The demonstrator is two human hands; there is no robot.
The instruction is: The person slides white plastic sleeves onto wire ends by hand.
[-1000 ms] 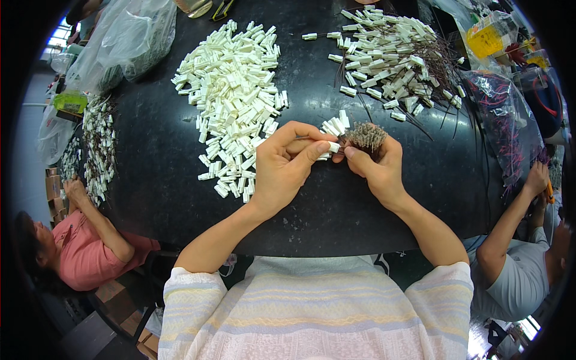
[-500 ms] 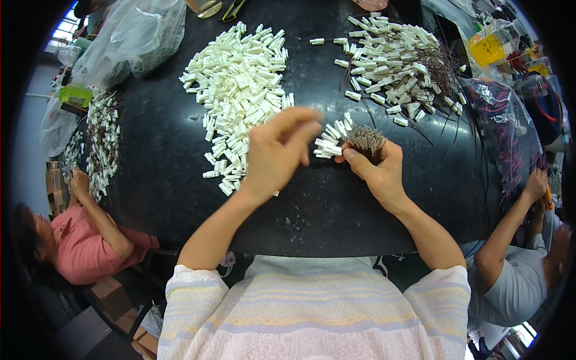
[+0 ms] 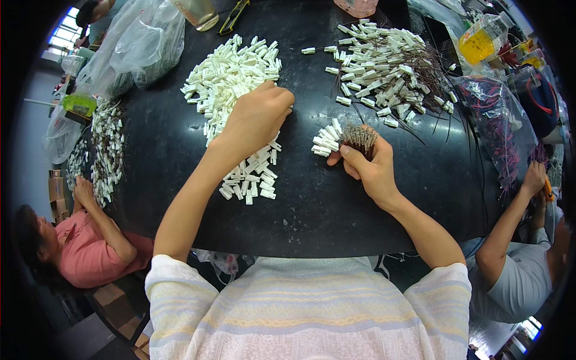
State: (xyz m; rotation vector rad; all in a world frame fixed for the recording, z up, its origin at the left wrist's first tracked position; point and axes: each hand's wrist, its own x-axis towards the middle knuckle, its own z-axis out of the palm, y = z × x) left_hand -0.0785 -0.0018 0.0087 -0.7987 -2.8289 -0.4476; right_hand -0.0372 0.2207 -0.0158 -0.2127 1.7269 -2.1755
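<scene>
My left hand (image 3: 259,113) is over the right side of a heap of white plastic connector housings (image 3: 231,69). Its fingers are curled closed, and a bit of white shows at the fingertips, mostly hidden by the hand. My right hand (image 3: 373,167) grips a bundle of thin brown wires (image 3: 359,139) with metal-tipped ends pointing up. Beside the thumb, several white housings (image 3: 325,139) fan out to the left from this bundle. Beyond the right hand lies a pile of wires with white housings on their ends (image 3: 384,72).
A person in pink (image 3: 96,246) works at the left beside another housing pile (image 3: 107,150). At right, a person in grey (image 3: 510,276) handles pink wires. Plastic bags (image 3: 147,45), a yellow-handled cutter (image 3: 234,17), a cup (image 3: 201,13) and a yellow bottle (image 3: 480,42) stand around the black table (image 3: 336,222).
My left hand has moved left and away from me, from near the bundle onto the heap, and its fingers have closed. My right hand keeps its hold, shifting only slightly.
</scene>
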